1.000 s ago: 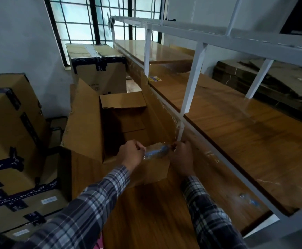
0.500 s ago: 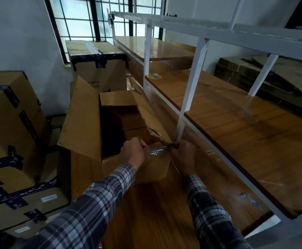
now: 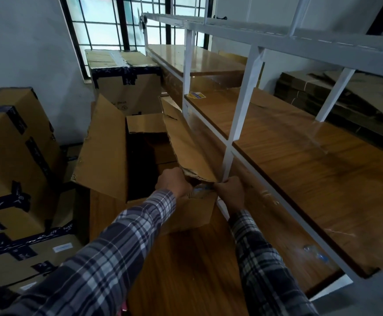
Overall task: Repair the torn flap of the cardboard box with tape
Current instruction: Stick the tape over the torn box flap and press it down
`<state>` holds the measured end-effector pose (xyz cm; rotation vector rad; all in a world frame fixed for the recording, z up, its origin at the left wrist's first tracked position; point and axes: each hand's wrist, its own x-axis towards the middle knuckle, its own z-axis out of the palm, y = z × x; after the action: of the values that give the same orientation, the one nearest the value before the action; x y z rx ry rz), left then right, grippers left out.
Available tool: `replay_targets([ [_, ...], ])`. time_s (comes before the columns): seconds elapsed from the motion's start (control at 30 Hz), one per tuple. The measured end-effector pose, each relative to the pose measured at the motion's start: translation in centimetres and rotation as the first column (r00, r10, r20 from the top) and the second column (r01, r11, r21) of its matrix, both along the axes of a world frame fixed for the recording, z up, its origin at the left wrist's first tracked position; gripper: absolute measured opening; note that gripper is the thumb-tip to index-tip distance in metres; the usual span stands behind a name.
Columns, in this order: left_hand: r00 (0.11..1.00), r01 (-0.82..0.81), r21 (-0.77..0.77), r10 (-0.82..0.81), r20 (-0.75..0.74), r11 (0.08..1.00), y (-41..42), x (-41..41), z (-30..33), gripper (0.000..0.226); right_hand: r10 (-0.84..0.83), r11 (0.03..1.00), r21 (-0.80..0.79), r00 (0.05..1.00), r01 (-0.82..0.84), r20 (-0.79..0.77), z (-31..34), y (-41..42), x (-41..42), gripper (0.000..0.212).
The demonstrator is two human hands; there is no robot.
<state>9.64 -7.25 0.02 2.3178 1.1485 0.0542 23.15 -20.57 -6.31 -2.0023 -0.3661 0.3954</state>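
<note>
Both hands were closed at the near right corner of the open cardboard box (image 3: pixel 186 215), which sat on the wooden tabletop (image 3: pixel 186 270) against the white shelf frame (image 3: pixel 243 115): the left hand (image 3: pixel 172 183) curled under the ragged lower edge of the torn flap (image 3: pixel 186 142), and the right hand (image 3: pixel 230 190) pinched the flap's tip, with a shiny bit of what looked like tape (image 3: pixel 200 192) between them. That flap stood tilted up and looked weak along its rip, so a hard tug could have lengthened the tear. The tape, if it sagged, might have stuck crooked or to itself.
</note>
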Motion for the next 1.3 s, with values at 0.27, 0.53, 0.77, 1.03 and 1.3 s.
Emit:
replay_targets([
  [0.27,0.984,0.16,-0.027,-0.161,-0.075,0.987,1.5,0.0,1.3,0.018,-0.002,0.996,0.076,0.828,0.054,-0.561,1.4,0.1,1.8,0.02],
  [0.53,0.952,0.299,0.014,-0.3,0.058,0.954,3.5,-1.5,-0.8,0.007,-0.004,0.981,0.15,0.788,0.122,-0.615,1.1,0.9,1.9,0.008],
  [0.77,0.911,0.337,-0.014,-0.323,0.258,0.941,2.6,-0.4,-2.0,0.031,-0.01,0.995,0.087,0.938,0.043,-0.348,1.9,-1.0,0.6,0.023],
  [1.03,0.899,0.414,-0.059,-0.398,0.181,0.908,2.9,0.7,-2.4,0.013,0.302,0.951,-0.121,0.785,-0.283,0.541,4.6,-2.9,-2.1,0.018],
  [1.3,0.793,0.544,0.231,-0.584,0.173,0.807,2.2,-0.4,-3.1,0.016,0.725,0.671,-0.628,0.527,-0.394,0.444,5.4,-1.1,0.1,0.039],
])
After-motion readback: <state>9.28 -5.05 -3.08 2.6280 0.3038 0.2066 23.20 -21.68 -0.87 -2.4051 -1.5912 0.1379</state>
